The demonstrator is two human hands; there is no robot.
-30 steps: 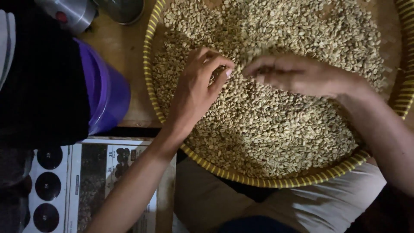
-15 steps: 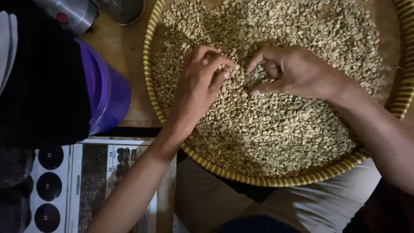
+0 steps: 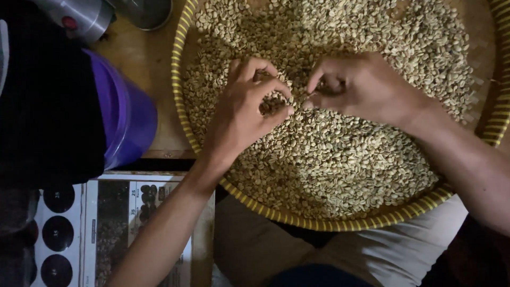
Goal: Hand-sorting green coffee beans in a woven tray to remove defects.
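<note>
Beans [image 3: 340,154] fill most of the round woven tray [image 3: 183,101] with the yellow rim, which rests partly on my lap at the near side. Since half a second ago my left hand [image 3: 241,114] has curled tighter, thumb and forefinger now nearly meeting over a few beans, and my right hand [image 3: 361,87] has slid a little left, so the fingertips of the two hands almost touch in the middle of the tray. Whether either hand truly grips a bean I cannot tell; both are half closed, fingers bent down into the pile. I count one tray, two hands, and far too many beans to number. They are small, pale greenish-tan ovals, each with a crease. Left of the tray stands one purple bucket [image 3: 125,117], and one printed chart [image 3: 114,223] lies near it.
</note>
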